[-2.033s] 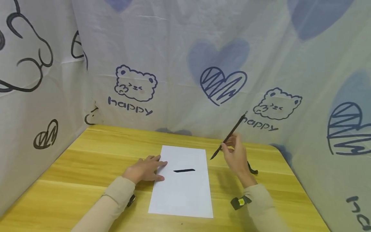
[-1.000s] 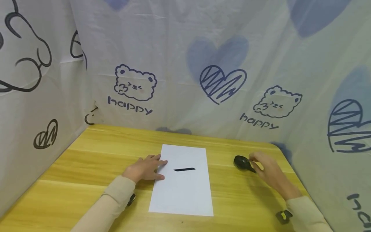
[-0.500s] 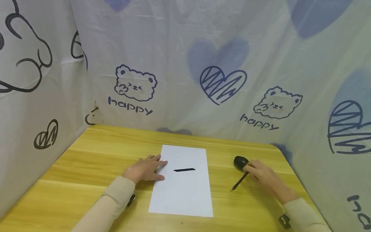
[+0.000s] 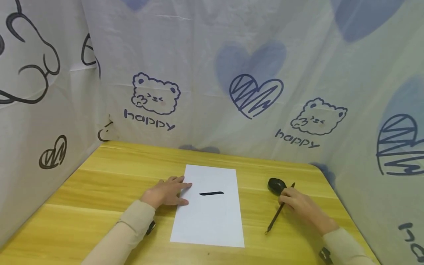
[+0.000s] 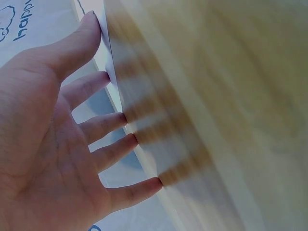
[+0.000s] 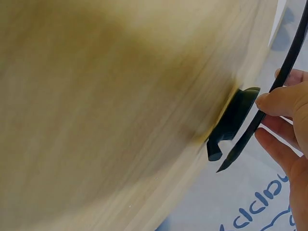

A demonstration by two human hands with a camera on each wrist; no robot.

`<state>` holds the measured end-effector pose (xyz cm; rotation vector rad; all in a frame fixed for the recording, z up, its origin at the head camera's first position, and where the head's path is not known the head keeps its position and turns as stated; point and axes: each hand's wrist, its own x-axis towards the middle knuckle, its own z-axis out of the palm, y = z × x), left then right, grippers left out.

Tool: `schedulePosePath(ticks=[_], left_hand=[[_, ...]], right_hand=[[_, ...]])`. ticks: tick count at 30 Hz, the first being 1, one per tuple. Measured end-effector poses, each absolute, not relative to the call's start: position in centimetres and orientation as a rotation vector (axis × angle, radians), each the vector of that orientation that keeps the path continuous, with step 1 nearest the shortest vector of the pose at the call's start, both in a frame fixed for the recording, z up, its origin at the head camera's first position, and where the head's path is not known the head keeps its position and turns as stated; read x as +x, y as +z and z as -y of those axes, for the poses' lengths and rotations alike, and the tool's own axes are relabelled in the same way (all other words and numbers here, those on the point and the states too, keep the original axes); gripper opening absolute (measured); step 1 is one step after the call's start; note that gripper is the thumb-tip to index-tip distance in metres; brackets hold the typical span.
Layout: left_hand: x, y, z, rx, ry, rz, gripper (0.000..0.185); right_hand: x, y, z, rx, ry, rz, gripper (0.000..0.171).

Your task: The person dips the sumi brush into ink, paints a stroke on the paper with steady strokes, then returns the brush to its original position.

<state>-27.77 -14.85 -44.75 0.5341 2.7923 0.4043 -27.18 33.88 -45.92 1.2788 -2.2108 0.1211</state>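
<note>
A sheet of white paper lies on the wooden table, with one short black brush stroke across its middle. My left hand rests at the paper's left edge; its spread, straight fingers show in the left wrist view. To the right, my right hand pinches a dark writing brush between thumb and fingers. The brush's pointed tip faces away and right, and its looped end comes toward me. Beside the tip stands a small black ink dish with a short handle, partly covered by the hand.
A pale cloth with hearts, bear faces and "happy" lettering hangs behind and at both sides of the yellow wooden table. The table's rounded back corner lies beyond the right hand.
My right hand has carried the brush from beside the paper to the ink dish at the right, and the brush has turned, its looped end now toward me. The left hand stays put.
</note>
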Motion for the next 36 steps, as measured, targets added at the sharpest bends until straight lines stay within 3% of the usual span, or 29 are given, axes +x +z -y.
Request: schedulePosePath(ticks=[2, 8, 36], left_hand=[[-27.8, -44.7, 14.8, 0.535, 0.400, -2.794, 0.067], [-27.7, -44.7, 14.9, 0.536, 0.392, -2.793, 0.067], [-27.9, -44.8, 14.8, 0.535, 0.406, -2.794, 0.067]], right_hand=[[-27.2, -46.1, -33.9, 1.268, 0.124, 2.238, 0.018], [-27.1, -46.3, -33.9, 1.231, 0.110, 2.293, 0.041], [-27.0, -47.1, -33.9, 1.254, 0.140, 2.344, 0.045]])
